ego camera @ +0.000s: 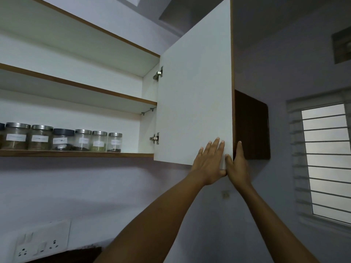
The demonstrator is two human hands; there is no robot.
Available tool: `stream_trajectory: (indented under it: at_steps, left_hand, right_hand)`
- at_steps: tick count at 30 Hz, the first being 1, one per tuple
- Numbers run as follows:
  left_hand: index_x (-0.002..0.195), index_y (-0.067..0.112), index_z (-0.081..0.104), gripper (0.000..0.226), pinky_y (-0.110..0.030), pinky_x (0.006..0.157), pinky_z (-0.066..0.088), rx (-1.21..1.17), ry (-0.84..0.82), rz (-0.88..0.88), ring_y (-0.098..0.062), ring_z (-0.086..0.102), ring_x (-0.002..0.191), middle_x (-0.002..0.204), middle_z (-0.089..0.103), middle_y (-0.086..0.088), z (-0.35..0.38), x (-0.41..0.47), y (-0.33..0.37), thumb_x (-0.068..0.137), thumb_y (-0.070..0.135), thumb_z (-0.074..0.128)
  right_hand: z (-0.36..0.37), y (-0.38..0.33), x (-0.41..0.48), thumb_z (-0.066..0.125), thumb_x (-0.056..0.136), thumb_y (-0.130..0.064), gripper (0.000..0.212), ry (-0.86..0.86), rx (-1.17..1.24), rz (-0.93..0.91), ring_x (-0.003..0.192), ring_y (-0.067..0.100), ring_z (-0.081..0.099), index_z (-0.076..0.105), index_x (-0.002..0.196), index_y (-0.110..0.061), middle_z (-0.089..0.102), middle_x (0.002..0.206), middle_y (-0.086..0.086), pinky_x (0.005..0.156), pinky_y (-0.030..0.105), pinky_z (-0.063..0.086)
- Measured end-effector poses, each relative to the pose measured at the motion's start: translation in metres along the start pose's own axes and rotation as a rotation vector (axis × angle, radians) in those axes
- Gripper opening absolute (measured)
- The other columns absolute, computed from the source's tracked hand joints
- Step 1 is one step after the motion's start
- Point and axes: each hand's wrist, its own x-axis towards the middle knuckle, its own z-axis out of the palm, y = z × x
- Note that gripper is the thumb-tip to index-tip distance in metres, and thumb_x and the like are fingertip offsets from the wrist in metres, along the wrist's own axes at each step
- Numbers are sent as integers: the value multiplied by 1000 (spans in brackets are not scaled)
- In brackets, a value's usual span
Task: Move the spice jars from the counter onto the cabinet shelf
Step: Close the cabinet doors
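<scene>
Several labelled spice jars with metal or dark lids stand in a row on the lowest cabinet shelf, at the left. The white cabinet door stands wide open to the right of them. My left hand lies flat, fingers spread, on the door's inner face near its lower free corner. My right hand presses flat on the door's outer side at the same corner, its thumb at the edge. Neither hand holds a jar. The counter is out of view.
Two higher shelves above the jars hold nothing visible. A dark wooden cabinet sits behind the open door. A barred window is at the right, a switch and socket plate at the lower left wall.
</scene>
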Motion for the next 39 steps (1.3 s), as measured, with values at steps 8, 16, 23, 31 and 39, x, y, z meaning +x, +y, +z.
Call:
stream_trajectory:
  at_steps: [8, 16, 23, 31, 39]
  left_hand:
    - [149, 14, -7, 93, -42, 119, 8, -138, 61, 31, -21, -8, 146, 157, -14, -8, 1, -26, -5, 88, 39, 60]
    - [147, 18, -12, 94, -29, 109, 31, -256, 135, -16, -14, 6, 145, 157, -17, 2, -32, -75, -33, 89, 36, 60]
    - [150, 20, -1, 83, -33, 116, 24, -247, 196, -74, -6, 9, 144, 158, 3, 6, -64, -113, -64, 92, 32, 57]
    - [143, 30, 31, 63, -23, 94, 46, -228, 343, -158, -2, 48, 120, 137, 48, 12, -113, -172, -120, 88, 19, 59]
    - [131, 35, 42, 55, -22, 90, 50, -268, 391, -224, -2, 59, 105, 117, 61, 11, -143, -213, -189, 84, 10, 55]
  right_hand:
    - [-1, -20, -14, 56, 92, -13, 41, 48, 93, -57, 111, 23, 58, 49, 131, -4, 61, 121, 11, 91, 32, 49]
    - [31, -71, -45, 58, 91, -28, 42, 72, 66, -145, 97, 24, 66, 54, 127, -7, 67, 112, 9, 83, 38, 56]
    - [57, -111, -68, 63, 87, -29, 44, 41, 62, -201, 96, 24, 66, 55, 126, -9, 67, 113, 8, 82, 40, 56]
    - [117, -172, -102, 63, 87, -29, 53, -38, 25, -289, 99, 28, 64, 47, 134, -11, 62, 118, 11, 81, 35, 52]
    - [186, -230, -127, 60, 88, -29, 58, -85, -98, -299, 107, 31, 60, 39, 139, -12, 47, 135, 14, 80, 36, 51]
